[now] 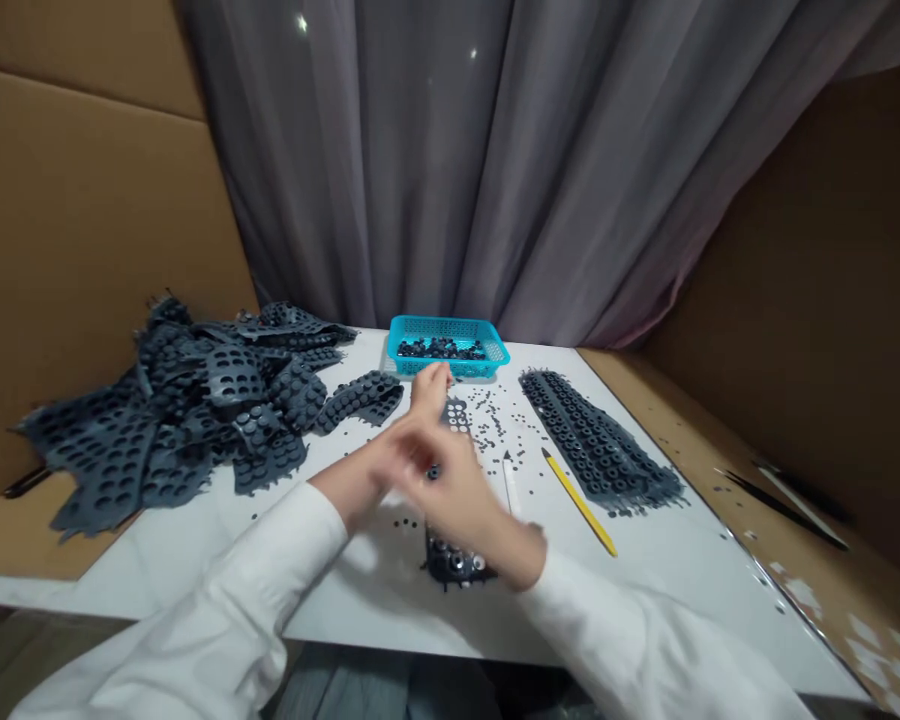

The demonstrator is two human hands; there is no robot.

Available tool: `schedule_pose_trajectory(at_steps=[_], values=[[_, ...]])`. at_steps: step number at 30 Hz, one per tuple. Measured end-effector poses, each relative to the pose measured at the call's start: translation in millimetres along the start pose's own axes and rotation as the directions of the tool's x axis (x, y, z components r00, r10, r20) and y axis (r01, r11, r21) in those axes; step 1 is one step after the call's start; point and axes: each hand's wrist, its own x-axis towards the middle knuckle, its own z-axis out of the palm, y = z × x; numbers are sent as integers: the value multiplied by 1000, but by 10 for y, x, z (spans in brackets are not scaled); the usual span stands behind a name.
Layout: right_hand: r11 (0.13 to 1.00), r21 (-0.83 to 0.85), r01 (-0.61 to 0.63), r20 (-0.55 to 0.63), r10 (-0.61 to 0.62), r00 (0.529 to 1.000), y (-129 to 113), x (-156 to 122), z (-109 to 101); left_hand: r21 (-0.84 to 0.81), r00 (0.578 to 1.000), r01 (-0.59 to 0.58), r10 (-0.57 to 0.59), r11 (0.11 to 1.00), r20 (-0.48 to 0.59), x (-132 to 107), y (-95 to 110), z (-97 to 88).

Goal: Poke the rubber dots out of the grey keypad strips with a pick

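Note:
My left hand (pixel 430 388) reaches forward to the near side of the blue basket (pixel 450 368), above the far end of a dark rubber sheet (pixel 450 570). Its fingers are closed, and whatever they hold is hidden. Nearer to me, my right hand (pixel 454 490) hangs over the middle of that sheet, partly in front of my left wrist. Its curled fingers are smeared by motion, so its grip does not show clearly. The sheet has rows of round holes and raised rings, with its middle covered by my hands. Small dark rubber pieces (pixel 442 348) lie in the basket.
Left is a heap of dark perforated rubber sheets (pixel 232 375). A stack of ringed rubber strips (pixel 596 440), a yellow pen-like tool (pixel 581 503) and a white one (pixel 511 485) lie right. Small dark discs (pixel 491 420) scatter the white table (pixel 375 610). Black tweezers (pixel 787 510) rest on cardboard.

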Motion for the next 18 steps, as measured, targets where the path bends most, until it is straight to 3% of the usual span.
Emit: schedule_pose_trajectory(at_steps=[1,2,4,7,9,11,13,16,18], values=[[997,-26,-77,198,80,977,-97,-132,154,17,999,35,-35,999,-12,82,-38,-15],[987,-64,-146,233,157,960,-157,-238,288,38,998,67,-66,997,-16,150,-69,-26],[982,-83,-172,246,187,951,-173,-350,470,80,993,115,-114,990,-15,240,-113,-48],[994,-44,-103,241,111,964,12,-269,497,152,988,149,-152,977,10,270,-129,-105],[992,-89,-88,166,102,981,226,-103,382,215,986,140,-155,967,58,230,-117,-156],[951,-248,-184,-54,176,983,449,68,192,282,979,106,-149,954,137,138,-104,-215],[926,-298,-232,-129,202,971,610,166,-51,345,959,55,-146,937,244,-2,-104,-298],[921,-353,-164,-26,165,986,673,84,-473,429,907,-19,-165,903,388,-228,-128,-495],[828,-557,64,209,64,976,657,-82,-749,483,893,-63,-167,873,418,-311,-137,-658]])
